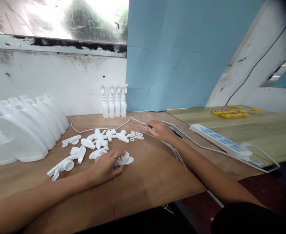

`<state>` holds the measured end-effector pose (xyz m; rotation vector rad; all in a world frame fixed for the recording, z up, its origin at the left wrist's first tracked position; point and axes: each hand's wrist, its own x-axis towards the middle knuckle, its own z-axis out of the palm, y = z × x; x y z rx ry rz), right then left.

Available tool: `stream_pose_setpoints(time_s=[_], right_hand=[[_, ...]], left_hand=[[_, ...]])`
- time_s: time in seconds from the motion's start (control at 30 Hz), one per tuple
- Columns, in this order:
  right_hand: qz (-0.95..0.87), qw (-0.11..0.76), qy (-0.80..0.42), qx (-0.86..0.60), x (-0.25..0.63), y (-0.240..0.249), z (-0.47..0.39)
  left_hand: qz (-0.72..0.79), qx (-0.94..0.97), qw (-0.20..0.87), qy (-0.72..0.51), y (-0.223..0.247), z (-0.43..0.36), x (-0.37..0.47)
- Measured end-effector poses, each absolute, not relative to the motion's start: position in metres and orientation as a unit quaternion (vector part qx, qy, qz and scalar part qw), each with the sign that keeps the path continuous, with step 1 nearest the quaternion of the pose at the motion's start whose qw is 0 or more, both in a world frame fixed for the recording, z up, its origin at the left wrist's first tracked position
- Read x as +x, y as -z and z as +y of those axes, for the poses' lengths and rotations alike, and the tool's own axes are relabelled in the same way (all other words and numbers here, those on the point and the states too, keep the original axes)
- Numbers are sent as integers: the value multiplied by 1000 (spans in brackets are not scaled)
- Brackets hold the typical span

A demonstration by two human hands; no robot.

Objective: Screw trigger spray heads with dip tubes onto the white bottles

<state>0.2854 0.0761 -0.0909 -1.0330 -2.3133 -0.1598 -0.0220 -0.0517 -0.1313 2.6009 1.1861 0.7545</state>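
My left hand [110, 163] is closed around a white spray head [128, 160] just above the brown table [138, 182]; a ring is on one finger. Farther back, my right hand [159, 130] has its fingers pinched together over thin white tubes [178, 155]; whether one is between the fingertips is too small to tell. Several loose white spray heads [100, 139] lie left of and behind my left hand. Small white rings [136, 136] are clustered between the two hands.
Several white bottles without tops [23, 130] stand at the left. Bottles with spray heads [117, 105] stand by the wall. A white cable [104, 128] crosses the table to a power strip [218, 139] at the right. Yellow pieces [233, 114] lie at the back right.
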Motion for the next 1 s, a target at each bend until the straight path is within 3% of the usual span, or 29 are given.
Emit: stream_pose_setpoints(time_s=[0.27,0.57,0.77,0.9,1.0], right_hand=[[-843,195,-82,-494,320,113,109],[-821,240,-148,-496,318,121,114],[-794,361,-130,-471,326,84,105],[-642,587,-317,-379,328,55,97],[-538,661,-404,-333,312,48,88]], left_hand=[[380,891,86,-234,129,-51,-24],[379,885,99,-253,136,-50,-24],[410,862,153,-258,134,-49,-23],[402,859,175,-264,133,-49,-22],[399,862,168,-264,133,-49,-22]])
